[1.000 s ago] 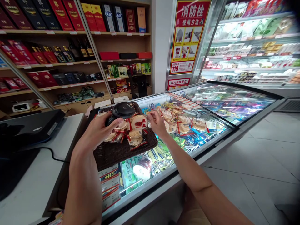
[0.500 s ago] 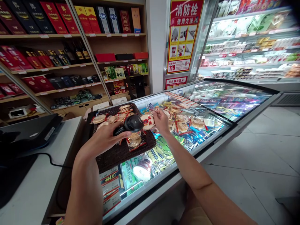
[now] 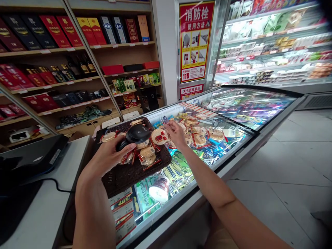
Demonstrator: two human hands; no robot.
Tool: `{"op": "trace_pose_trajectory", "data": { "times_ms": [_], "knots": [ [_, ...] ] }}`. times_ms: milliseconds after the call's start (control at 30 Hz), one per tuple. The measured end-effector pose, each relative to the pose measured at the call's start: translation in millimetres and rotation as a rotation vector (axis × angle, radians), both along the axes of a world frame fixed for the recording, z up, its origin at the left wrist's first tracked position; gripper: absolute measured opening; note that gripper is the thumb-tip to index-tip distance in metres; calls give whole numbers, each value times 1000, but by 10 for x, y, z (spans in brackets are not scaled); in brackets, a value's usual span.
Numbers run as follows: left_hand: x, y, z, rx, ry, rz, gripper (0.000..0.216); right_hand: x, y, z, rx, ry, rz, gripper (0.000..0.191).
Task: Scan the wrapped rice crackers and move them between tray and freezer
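My left hand is wrapped around the handle of a black barcode scanner, held over a dark brown woven basket. In my right hand is the edge of a clear-wrapped round biscuit with red print, pinched between thumb and fingers. The biscuit hangs just right of the scanner's head, over the basket's right side. Several wrapped biscuits lie in the basket. More wrapped biscuits are spread on the freezer's glass lid, to the right of my right hand.
Beneath the basket is a glass-topped chest freezer with packaged goods inside. A white counter with a black device and a cable stands at left. Shelves of boxes line the back. A refrigerated display stands at the right.
The scanner and the biscuit have both shifted slightly left in view. The scanner's head looks tilted further up, and the biscuit's printed face shows more fully. Both hands keep their grip.
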State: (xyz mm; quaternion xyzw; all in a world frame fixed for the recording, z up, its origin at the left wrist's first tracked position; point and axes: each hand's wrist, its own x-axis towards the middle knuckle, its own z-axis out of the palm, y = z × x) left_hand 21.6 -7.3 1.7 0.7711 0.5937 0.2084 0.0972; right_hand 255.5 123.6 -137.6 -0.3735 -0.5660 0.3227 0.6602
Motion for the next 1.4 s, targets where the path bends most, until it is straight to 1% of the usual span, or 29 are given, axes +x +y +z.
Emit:
{"op": "trace_pose_trajectory", "data": {
  "times_ms": [100,167,267,400,500,600,700,900,1000,1067,1100,1200,1267,1333,1400],
  "knots": [
    [10,-11,6,4,-10,1,52,-4,-54,46,-33,51,61,30],
    [17,-13,4,16,-31,10,52,-6,-85,82,-11,68,114,31],
    [16,-12,-5,-3,-105,37,52,1,-115,126,94,80,183,28],
    [-19,-16,-18,-1,-219,46,51,23,-145,147,218,121,226,26],
    [-71,-26,-25,-10,-258,60,47,33,-181,148,266,124,221,26],
    [-118,-36,-33,-41,-270,68,44,36,-208,147,264,112,187,28],
    [-113,-38,-37,-48,-270,48,46,39,-208,145,268,123,156,30],
    [20,-47,-2,-30,-108,74,53,42,-221,153,320,151,143,27],
    [57,-51,15,-25,-81,86,53,38,-235,176,332,153,148,24],
    [57,-44,17,-28,-100,92,53,57,-206,185,315,173,76,22],
    [50,-39,16,-28,-115,95,54,78,-173,182,291,194,1,21],
    [15,-19,2,-20,-138,96,54,186,-7,120,143,260,-319,23],
    [-13,-8,-9,-17,-130,93,54,268,127,30,19,265,-483,24],
    [-32,-2,-17,-16,-126,93,55,328,243,-80,-79,230,-549,23],
    [-39,-4,-17,-17,-122,94,56,354,319,-182,-142,171,-546,18]
  ]
}}
